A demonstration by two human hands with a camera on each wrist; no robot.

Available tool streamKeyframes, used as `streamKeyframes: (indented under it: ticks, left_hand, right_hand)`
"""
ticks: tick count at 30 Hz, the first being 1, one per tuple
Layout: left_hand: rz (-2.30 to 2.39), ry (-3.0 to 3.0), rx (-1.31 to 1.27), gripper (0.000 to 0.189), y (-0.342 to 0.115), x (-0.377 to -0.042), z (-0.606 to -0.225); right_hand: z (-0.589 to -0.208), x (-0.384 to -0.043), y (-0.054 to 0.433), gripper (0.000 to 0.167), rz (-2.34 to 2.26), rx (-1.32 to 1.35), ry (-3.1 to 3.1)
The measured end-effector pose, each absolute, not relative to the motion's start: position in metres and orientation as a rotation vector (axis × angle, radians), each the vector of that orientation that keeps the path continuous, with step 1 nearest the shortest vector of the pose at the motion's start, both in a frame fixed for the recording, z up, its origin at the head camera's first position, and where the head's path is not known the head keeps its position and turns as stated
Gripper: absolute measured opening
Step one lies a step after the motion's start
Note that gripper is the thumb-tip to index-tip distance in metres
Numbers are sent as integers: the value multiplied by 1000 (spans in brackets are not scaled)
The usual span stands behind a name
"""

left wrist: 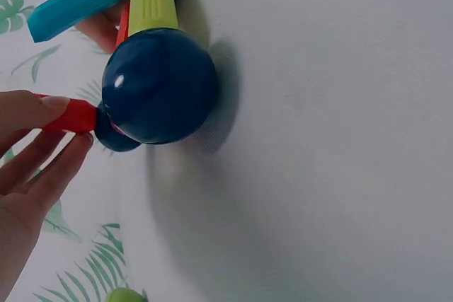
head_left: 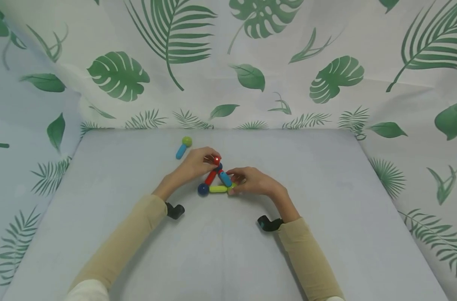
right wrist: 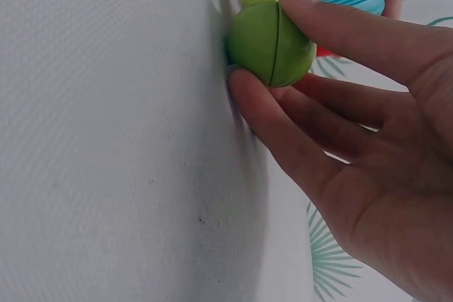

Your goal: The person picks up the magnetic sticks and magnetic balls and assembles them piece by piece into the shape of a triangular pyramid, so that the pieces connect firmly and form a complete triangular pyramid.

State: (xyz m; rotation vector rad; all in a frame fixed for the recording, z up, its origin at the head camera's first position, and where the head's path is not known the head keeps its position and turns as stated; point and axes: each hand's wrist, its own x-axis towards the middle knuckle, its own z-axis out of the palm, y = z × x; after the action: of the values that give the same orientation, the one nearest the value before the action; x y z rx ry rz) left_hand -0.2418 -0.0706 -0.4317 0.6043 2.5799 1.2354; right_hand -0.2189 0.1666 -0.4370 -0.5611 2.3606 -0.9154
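Observation:
Near the middle of the table, a toy frame of rods and balls lies as a triangle. Its near left corner is a dark blue ball [head_left: 203, 189], joined by a yellow-green rod [head_left: 218, 189] to a green ball [right wrist: 272, 44]. A red rod [head_left: 210, 177] runs back to a smaller-looking dark blue ball [left wrist: 117, 136]. My left hand [head_left: 198, 162] pinches another red rod [left wrist: 76, 116] standing at that far ball. With thumb and fingers, my right hand [head_left: 256, 180] grips the green ball. A blue rod [left wrist: 78, 6] sticks up at a slant from the green ball.
Behind my left hand, a loose green ball [head_left: 187, 141] lies with a blue rod [head_left: 181, 151] against it. Leaf-printed cloth [head_left: 220, 92] rises at the table's back edge and sides. A black wrist device sits on each forearm.

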Motion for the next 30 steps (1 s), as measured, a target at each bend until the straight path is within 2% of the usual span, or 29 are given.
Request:
streamKeyframes:
  ticks: [10,22,30]
  left_hand:
    - [1221,2630,804,24,-70,-233,-437]
    - [1181,2650,887,25,-68,-229,-439]
    - [1051,2684,818,49,-83,-234,-436]
  right_hand:
    - [-438,-221,171,65,-925,-566,2368]
    - [-439,-218,171,65,-924,-563,2375]
    - [-440,-219,168,65,-940,-585,2363]
